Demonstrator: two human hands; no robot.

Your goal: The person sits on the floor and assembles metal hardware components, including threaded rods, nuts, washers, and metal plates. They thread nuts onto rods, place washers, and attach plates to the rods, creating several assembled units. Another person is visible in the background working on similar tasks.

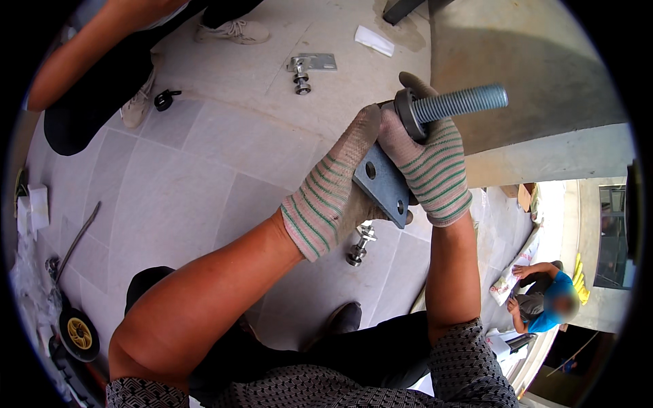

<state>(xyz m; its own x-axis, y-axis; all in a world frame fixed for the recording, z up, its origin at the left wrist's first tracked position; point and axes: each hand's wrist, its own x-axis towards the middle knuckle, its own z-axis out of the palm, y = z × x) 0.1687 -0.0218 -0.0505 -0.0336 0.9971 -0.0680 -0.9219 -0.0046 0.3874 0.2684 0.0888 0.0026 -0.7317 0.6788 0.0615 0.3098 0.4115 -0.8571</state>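
Observation:
My left hand (337,183), in a striped knit work glove, is closed round a grey metal bracket plate (383,180) with holes in it. My right hand (435,170), gloved alike, grips the bolt end of the same piece. A thick threaded bolt (466,102) sticks out to the right past my fingers. Round its base sits a dark ring (408,115), pinched between the right thumb and a finger. The gloves hide where the bolt meets the plate.
Similar roller brackets lie on the tiled floor, one ahead (303,75) and one below my hands (360,245). Black tape roll (164,100) lies left of them. A person stands close at the upper left; another person (547,299) crouches at the right. A concrete wall (524,75) rises on the right.

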